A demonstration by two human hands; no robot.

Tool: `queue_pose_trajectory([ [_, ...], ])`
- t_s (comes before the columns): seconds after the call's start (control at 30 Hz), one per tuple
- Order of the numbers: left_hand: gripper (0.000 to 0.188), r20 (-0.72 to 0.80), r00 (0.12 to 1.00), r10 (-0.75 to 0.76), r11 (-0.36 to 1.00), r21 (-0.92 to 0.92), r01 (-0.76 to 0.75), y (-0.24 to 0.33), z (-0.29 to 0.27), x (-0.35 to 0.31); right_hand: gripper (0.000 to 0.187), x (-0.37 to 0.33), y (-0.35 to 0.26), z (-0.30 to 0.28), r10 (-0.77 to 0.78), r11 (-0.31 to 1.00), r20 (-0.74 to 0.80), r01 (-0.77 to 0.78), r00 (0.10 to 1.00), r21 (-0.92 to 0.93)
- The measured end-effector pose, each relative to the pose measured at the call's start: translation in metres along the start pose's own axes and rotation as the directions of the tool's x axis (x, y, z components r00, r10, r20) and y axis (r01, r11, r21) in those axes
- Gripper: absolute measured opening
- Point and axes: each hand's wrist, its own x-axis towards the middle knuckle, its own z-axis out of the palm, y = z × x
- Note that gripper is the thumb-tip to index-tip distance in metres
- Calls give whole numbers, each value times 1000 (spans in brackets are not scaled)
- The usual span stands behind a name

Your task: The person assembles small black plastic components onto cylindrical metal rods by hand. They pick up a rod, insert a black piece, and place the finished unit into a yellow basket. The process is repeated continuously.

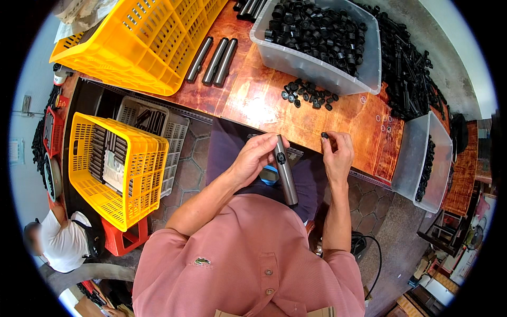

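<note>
My left hand grips the upper end of a grey metal tube, which has a black round fitting on its side. The tube slants in front of my chest, its lower end free. Between the thumb and fingers of my right hand is a small black cap, held over the table's front edge, apart from the tube. A loose cluster of similar black caps lies on the table beyond my hands. Three grey tubes lie side by side at the left.
A clear plastic bin heaped with black parts stands at the back. Black parts pile up right of it. Another bin is at the right. Yellow crates stand left; a lower yellow crate holds tubes. A person is at far left.
</note>
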Motion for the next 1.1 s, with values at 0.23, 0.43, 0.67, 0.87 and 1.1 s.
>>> queue_pose_trajectory([
  [0.23, 38, 3, 1000, -8, 1000, -24, 8, 0, 0, 0, 17, 1, -2, 0, 2, 1000, -2, -2, 1000, -7],
  [0.43, 39, 9, 1000, -9, 999, -44, 10, 2, 3, 0, 17, 1, 0, 1, 1, 1000, -14, -1, 1000, -7],
  [0.67, 36, -55, 998, -1, 999, 50, 4, -2, 4, 2, 17, -17, -64, -17, -30, 978, -1, 30, 1000, 206],
  [0.87, 33, -72, 997, 34, 994, 103, -26, -2, 9, 3, 24, -29, -101, -10, -115, 976, 21, 109, 993, 190],
  [1.1, 33, -113, 989, 91, 980, 184, -69, -1, 10, 2, 23, -30, -109, -5, -102, 980, 2, 100, 995, 174],
])
